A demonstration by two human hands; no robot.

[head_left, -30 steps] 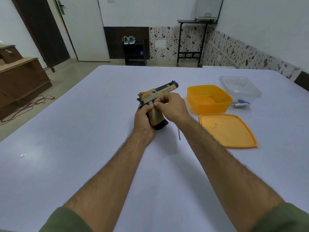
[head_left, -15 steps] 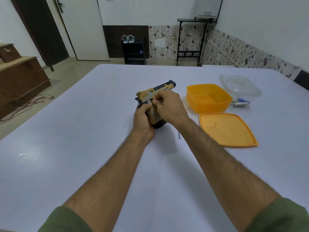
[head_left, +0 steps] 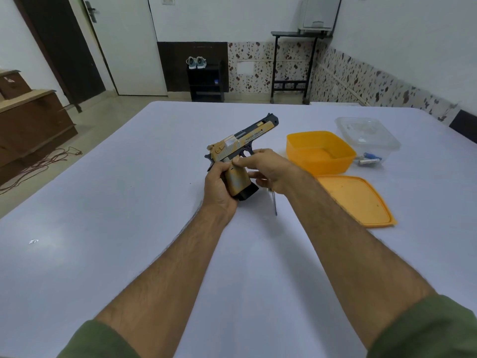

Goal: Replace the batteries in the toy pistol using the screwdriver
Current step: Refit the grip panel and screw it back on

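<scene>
The toy pistol, tan and dark grey, is held upright just above the white table, muzzle pointing away to the right. My left hand wraps the grip from the left and behind. My right hand reaches in from the right, thumb and forefinger pinched together at the top of the grip below the trigger. The screwdriver lies on the table under my right wrist; only its thin shaft shows. Two batteries lie beside the clear box.
An open orange container stands right of the pistol, with its orange lid flat in front of it. A clear plastic box sits behind them. The table's far edge faces a floor with a shoe rack and a stand.
My right hand has slid from over the slide down to the top of the grip, uncovering the slide and barrel. The left hand keeps its hold. The screwdriver has not moved.
</scene>
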